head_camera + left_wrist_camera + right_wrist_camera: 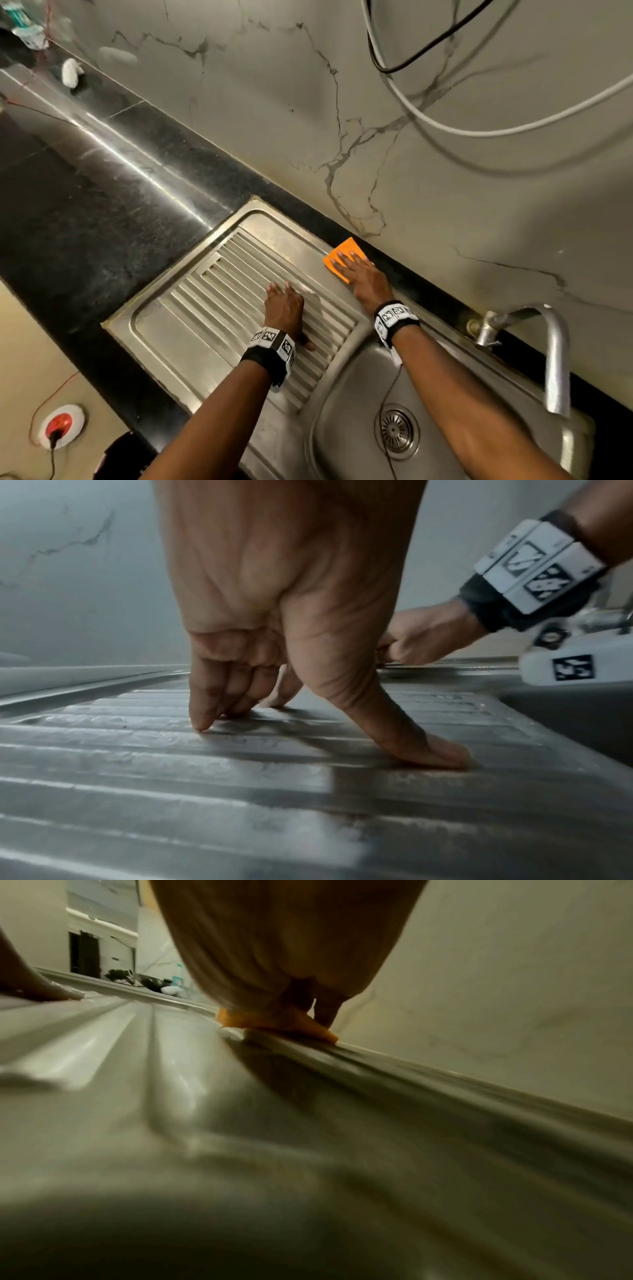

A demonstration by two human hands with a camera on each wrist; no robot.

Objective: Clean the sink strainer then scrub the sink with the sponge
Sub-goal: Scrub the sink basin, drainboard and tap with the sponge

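Observation:
An orange sponge (346,248) lies on the far rim of the steel drainboard (191,322), close to the marble wall. My right hand (359,274) presses on the sponge with straight fingers. In the right wrist view the sponge (236,1020) shows under the right hand (284,961). My left hand (289,315) is propped on the ribbed drainboard on its fingertips, thumb spread, holding nothing. The left wrist view shows the left hand (294,647) standing on the ribs (171,791), with the right hand (424,637) behind it. The round strainer (397,430) sits in the drain of the sink basin (342,404).
A steel faucet (555,359) arches over the basin at the right. A thin black cord runs down across the basin. Cables (445,116) hang in front of the wall. Black stone counter (85,178) stretches left, with a small white object (70,73) on it. A wall socket (60,425) is at lower left.

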